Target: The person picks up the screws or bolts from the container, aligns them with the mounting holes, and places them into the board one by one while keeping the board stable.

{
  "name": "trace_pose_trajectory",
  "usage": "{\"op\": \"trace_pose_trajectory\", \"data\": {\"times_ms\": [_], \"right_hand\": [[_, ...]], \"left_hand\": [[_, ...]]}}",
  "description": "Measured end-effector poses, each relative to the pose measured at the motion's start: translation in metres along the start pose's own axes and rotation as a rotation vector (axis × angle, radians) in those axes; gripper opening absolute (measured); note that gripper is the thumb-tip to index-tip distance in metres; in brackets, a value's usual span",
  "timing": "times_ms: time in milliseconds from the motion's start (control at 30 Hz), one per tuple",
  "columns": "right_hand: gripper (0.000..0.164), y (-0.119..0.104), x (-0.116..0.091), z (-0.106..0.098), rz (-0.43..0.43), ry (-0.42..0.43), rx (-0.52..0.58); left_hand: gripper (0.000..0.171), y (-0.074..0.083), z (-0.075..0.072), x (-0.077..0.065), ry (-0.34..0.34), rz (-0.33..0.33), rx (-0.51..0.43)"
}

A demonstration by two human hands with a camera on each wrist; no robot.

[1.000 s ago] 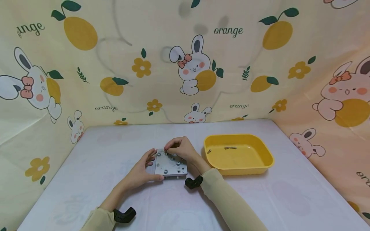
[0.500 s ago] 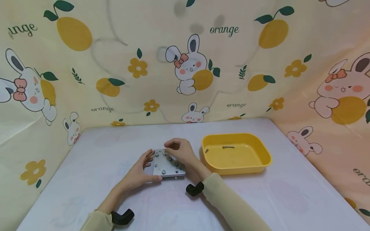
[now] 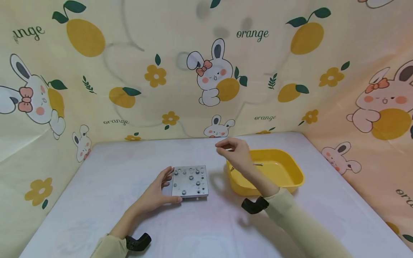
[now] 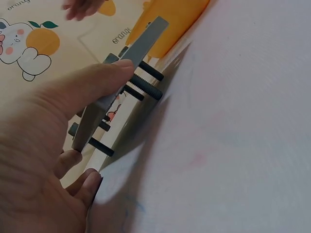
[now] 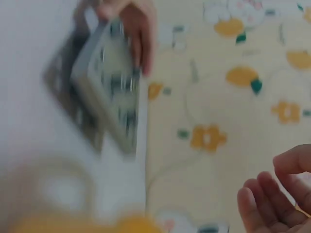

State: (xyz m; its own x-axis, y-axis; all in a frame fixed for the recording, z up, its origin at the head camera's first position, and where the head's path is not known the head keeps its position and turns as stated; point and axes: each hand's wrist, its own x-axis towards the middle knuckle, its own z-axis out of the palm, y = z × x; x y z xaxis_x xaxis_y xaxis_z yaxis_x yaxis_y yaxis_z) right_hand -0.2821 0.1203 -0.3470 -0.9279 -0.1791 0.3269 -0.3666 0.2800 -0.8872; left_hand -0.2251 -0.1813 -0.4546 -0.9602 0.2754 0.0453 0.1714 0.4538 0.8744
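A square silver metal plate (image 3: 184, 183), drilled with holes, carries several socket-head screws on its top face. My left hand (image 3: 154, 191) grips its left side, thumb on the near edge and fingers toward the far corner. From the left wrist view, threaded screw shanks (image 4: 146, 87) stick out from the underside of the plate (image 4: 147, 41). Raised to the right of the plate, my right hand (image 3: 239, 154) overlaps the left rim of a yellow tray (image 3: 267, 190). Its fingers are loosely bent, and nothing shows between them in the right wrist view (image 5: 279, 206).
Inside the yellow tray lie a long screw (image 3: 258, 164) and a short screw (image 3: 232, 168) near the left wall. A white cloth covers the table (image 3: 193, 229). Behind it hangs a curtain (image 3: 180, 36) printed with rabbits and oranges. Each wrist wears a black camera mount.
My right hand has left the far edge of the plate and moved right and up, to the tray's left side. The left hand has kept its grip on the plate.
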Motion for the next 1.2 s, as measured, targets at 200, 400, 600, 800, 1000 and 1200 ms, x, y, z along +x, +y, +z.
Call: {"op": "trace_pose_trajectory", "data": {"times_ms": [200, 400, 600, 800, 1000, 1200], "right_hand": [[0.023, 0.027, 0.017, -0.050, 0.316, -0.045, 0.119], [0.033, 0.058, 0.024, -0.069, 0.579, -0.121, 0.179], [0.030, 0.086, 0.020, -0.066, 0.601, -0.195, 0.147], [0.026, 0.102, 0.015, -0.060, 0.595, -0.211, 0.152], [0.026, 0.106, 0.014, -0.054, 0.567, -0.241, 0.191], [0.027, 0.106, 0.014, -0.047, 0.521, -0.289, 0.155]], "left_hand": [[0.117, 0.002, -0.002, -0.001, 0.001, -0.001, 0.012], [0.117, -0.001, -0.004, 0.000, 0.004, -0.008, 0.009], [0.116, -0.003, -0.004, 0.000, 0.005, 0.003, -0.003], [0.116, -0.004, -0.003, 0.001, 0.003, 0.013, -0.003], [0.116, -0.005, -0.001, 0.001, 0.002, 0.013, -0.004], [0.116, -0.004, 0.001, 0.002, -0.001, 0.017, 0.001]]}}
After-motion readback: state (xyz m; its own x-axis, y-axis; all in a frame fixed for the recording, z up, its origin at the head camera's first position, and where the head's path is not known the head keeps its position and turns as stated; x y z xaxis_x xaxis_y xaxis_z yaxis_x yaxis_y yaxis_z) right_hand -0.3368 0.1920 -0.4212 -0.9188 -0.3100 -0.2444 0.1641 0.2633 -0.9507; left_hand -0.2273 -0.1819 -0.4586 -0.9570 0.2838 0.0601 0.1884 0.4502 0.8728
